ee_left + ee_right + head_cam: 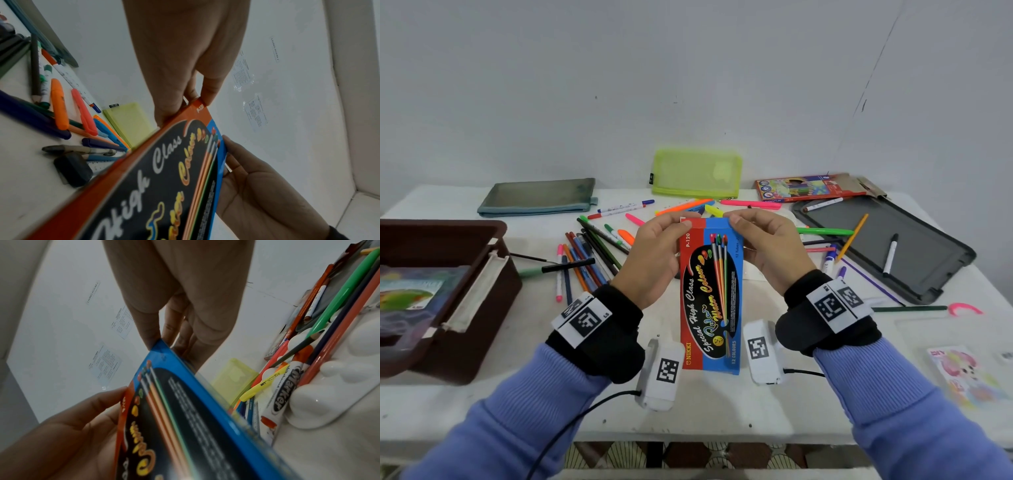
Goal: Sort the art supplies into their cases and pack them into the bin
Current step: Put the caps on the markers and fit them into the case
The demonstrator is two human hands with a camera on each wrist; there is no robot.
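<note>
I hold a red and blue water colour box [710, 294] up over the middle of the table, with both hands at its far end. My left hand [659, 246] pinches the red far left corner of the box [164, 186] between thumb and fingers. My right hand [763, 243] pinches the blue far right corner [185, 402] the same way. Loose pens, pencils and highlighters [592, 253] lie scattered behind the box. The brown bin [445, 301] stands at the left edge with a zipped pouch inside.
A grey-green pouch [537, 197], a yellow mesh pouch [697, 173] and a coloured pencil box [804, 188] lie along the back. A dark open case [887, 246] with a marker sits at the right. A white paint palette [333, 394] lies beneath the box. A sticker sheet [969, 377] lies front right.
</note>
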